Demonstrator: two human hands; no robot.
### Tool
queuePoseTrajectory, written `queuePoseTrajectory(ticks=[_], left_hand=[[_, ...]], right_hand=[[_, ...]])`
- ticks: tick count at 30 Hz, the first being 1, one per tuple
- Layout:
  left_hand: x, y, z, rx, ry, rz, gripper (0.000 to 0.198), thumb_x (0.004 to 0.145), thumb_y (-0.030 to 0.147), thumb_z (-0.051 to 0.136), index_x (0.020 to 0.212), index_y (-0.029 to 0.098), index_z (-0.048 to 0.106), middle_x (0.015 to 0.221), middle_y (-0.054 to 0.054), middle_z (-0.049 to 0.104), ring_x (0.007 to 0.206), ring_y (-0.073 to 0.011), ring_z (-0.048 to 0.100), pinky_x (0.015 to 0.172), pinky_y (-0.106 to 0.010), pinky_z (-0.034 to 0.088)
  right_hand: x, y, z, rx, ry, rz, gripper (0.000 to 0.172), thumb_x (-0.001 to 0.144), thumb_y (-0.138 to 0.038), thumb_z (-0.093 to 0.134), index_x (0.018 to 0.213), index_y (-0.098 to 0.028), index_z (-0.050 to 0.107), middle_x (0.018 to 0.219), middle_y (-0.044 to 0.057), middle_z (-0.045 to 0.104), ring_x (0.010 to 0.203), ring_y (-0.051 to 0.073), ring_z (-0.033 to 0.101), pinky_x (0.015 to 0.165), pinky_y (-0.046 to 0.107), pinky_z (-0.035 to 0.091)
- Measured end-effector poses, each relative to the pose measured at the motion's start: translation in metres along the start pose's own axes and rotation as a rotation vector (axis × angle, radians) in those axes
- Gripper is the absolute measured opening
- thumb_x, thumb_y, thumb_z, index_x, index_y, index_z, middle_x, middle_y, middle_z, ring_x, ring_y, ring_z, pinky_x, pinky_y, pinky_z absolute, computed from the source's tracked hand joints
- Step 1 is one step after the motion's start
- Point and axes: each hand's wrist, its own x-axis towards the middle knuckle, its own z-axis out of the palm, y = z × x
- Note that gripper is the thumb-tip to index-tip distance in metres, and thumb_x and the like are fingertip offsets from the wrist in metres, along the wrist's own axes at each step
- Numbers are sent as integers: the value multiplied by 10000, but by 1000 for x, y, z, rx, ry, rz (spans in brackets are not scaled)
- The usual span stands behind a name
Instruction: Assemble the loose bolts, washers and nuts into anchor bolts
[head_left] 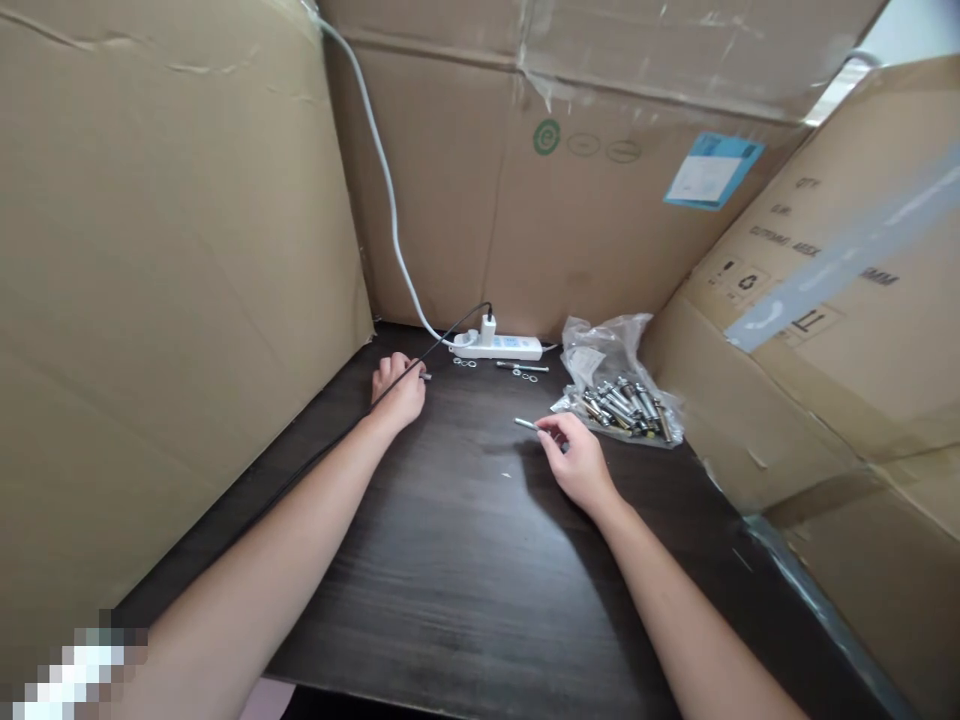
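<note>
My right hand (577,462) rests on the dark wooden table (465,560), its fingers pinched on a slim metal bolt (525,424) that points left. My left hand (397,390) lies farther back at the left, curled around a small metal piece (425,377) beside a black cable. A clear plastic bag (615,375) holding several metal anchor bolts (626,405) lies just right of my right hand. Another bolt (521,367) and a few washers (465,362) lie in front of a white power strip (499,346).
Cardboard walls close in the table: a big sheet at the left (165,300), boxes at the back (585,170) and right (840,330). A white cord (386,190) runs down to the power strip; a black cable (330,450) crosses the table's left side.
</note>
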Motion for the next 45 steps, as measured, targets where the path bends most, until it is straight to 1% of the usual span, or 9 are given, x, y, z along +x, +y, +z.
queuePoseTrajectory(ticks=[2, 3, 5, 8, 13, 20, 34, 40, 45], left_hand=[[-5, 7, -3, -6, -17, 92, 154, 857, 217, 477, 938, 215, 607, 1048, -103, 513, 1055, -292, 415, 858, -428, 382], [-9, 12, -6, -29, -40, 181, 146, 861, 217, 481, 938, 214, 605, 1046, -93, 524, 1053, -280, 420, 877, -422, 378], [-21, 28, -14, -122, -59, 352, 154, 874, 207, 473, 972, 201, 591, 1050, -79, 536, 1016, -240, 444, 899, -390, 380], [-40, 53, -28, -226, -86, 501, 142, 877, 195, 469, 973, 190, 574, 1017, -63, 559, 985, -219, 459, 881, -364, 388], [-51, 73, -42, -285, -71, 545, 113, 844, 172, 487, 929, 179, 562, 947, -54, 585, 924, -207, 483, 831, -347, 386], [-49, 74, -48, -303, -55, 596, 75, 838, 184, 483, 890, 175, 537, 895, -46, 577, 837, -190, 467, 784, -328, 392], [-55, 77, -52, -363, -39, 674, 121, 870, 205, 495, 964, 173, 563, 962, -55, 529, 882, -180, 484, 799, -314, 432], [-56, 77, -51, -363, 8, 690, 126, 875, 201, 500, 978, 171, 566, 961, -60, 528, 878, -182, 484, 788, -324, 446], [-56, 76, -52, -374, 63, 712, 112, 873, 191, 510, 969, 167, 562, 945, -60, 544, 857, -182, 483, 771, -329, 448]], right_hand=[[3, 1, -3, -15, 10, -19, 134, 878, -258, 504, 918, -188, 611, 851, 63, 597, 712, 182, 560, 684, 327, 489], [4, 1, -5, -25, 13, -29, 132, 879, -251, 500, 920, -188, 609, 856, 64, 594, 726, 184, 561, 695, 329, 489], [7, 2, -9, -44, 15, -54, 131, 882, -242, 493, 926, -192, 606, 877, 69, 592, 768, 193, 570, 724, 335, 488], [7, -1, -18, -72, 25, -86, 137, 885, -229, 482, 947, -205, 602, 940, 79, 593, 838, 205, 585, 761, 340, 490], [3, -13, -26, -164, 41, -122, 156, 896, -207, 469, 972, -226, 604, 974, 68, 614, 860, 206, 598, 799, 338, 477], [0, -26, -25, -253, 34, -152, 180, 914, -211, 450, 985, -236, 613, 960, 60, 639, 869, 218, 601, 801, 338, 464], [-4, -41, -19, -264, 49, -225, 179, 905, -201, 471, 987, -228, 628, 936, 70, 632, 884, 226, 587, 817, 360, 467], [-8, -43, -16, -277, 118, -186, 188, 906, -230, 495, 991, -228, 662, 987, 70, 598, 818, 178, 612, 758, 300, 497], [-9, -44, -15, -243, 102, -114, 196, 916, -245, 492, 1042, -236, 641, 967, 49, 613, 717, 141, 611, 644, 251, 495]])
